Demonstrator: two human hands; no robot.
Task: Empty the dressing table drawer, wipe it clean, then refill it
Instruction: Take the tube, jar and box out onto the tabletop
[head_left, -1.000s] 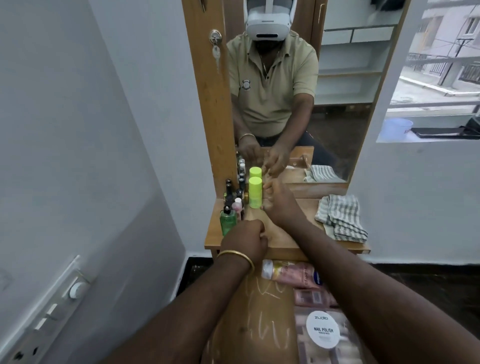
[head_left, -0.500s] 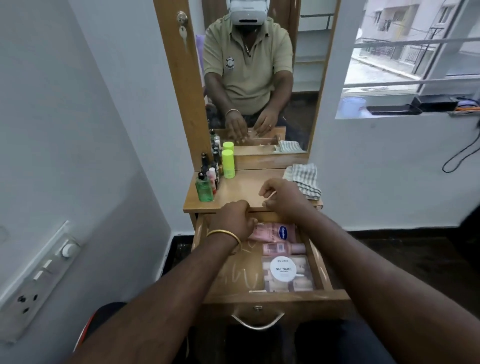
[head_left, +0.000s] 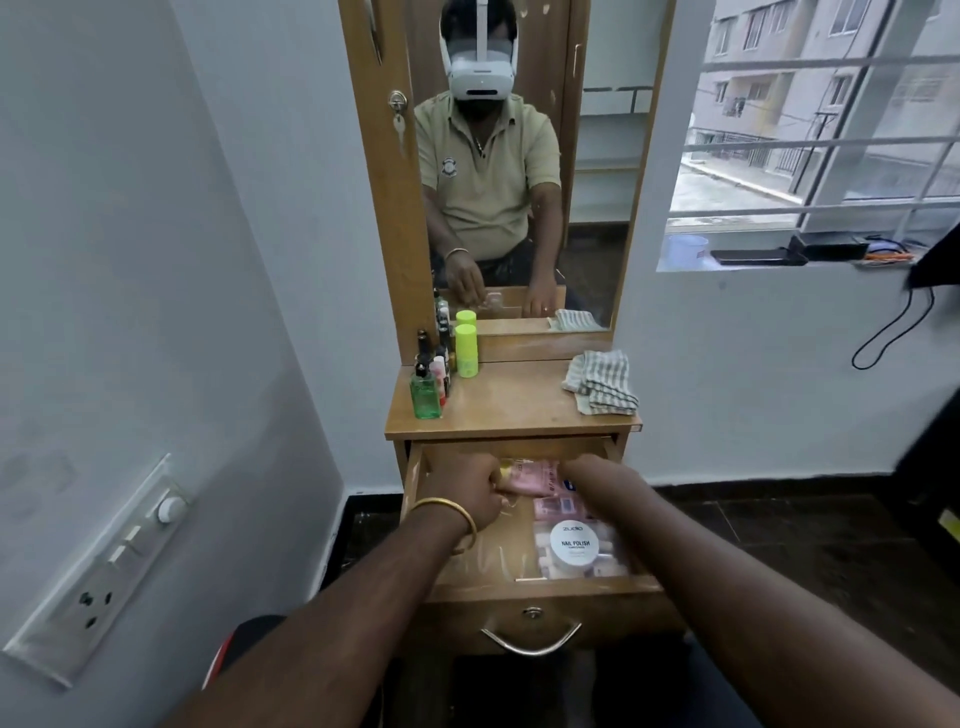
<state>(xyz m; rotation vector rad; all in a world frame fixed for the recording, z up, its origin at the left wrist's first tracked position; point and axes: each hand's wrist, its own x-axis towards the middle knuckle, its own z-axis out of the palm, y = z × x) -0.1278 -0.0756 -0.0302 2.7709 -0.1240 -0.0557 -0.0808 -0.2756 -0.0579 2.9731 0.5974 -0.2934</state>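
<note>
At frame centre, your left hand (head_left: 480, 491) pinches the soft, light pink tube (head_left: 530, 477) (grip its middle) in the drawer (head_left: 540, 587); your right hand's (head_left: 589, 475) grip is hidden.

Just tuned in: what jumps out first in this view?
Both hands are in the open drawer: the left hand grips a pink tube, the right hand reaches in beside it. A clear nail polish box fills the drawer's right side. On the tabletop, bottles stand left, a striped cloth lies right.
</note>
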